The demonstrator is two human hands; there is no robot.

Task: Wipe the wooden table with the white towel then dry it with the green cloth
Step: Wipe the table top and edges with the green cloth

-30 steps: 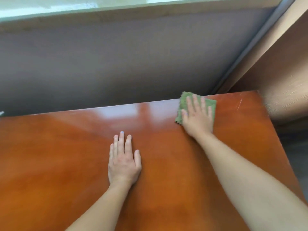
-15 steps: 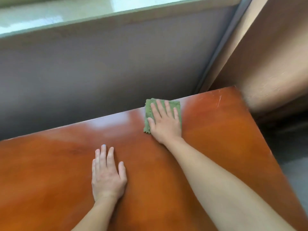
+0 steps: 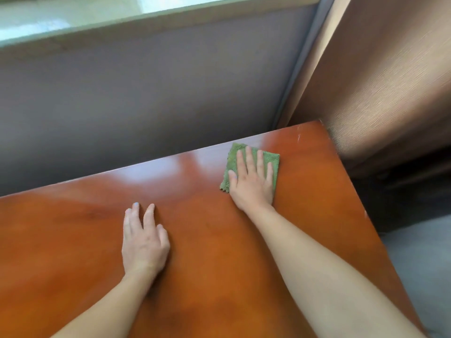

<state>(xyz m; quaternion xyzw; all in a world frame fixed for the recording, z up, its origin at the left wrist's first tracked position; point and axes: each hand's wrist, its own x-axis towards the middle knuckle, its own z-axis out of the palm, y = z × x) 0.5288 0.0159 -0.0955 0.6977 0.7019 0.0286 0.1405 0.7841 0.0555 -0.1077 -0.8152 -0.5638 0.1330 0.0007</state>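
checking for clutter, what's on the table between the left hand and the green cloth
Nothing: in the head view, only bare glossy wooden table lies between the flat left hand and the green cloth, which the right hand presses flat.

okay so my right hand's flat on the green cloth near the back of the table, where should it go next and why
Probably slide the right hand and cloth toward the far right corner of the table: the cloth lies just short of it, and that corner is bare.

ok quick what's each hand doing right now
Left hand: open, flat on the wooden table, holding nothing.
Right hand: open, pressing the green cloth flat.
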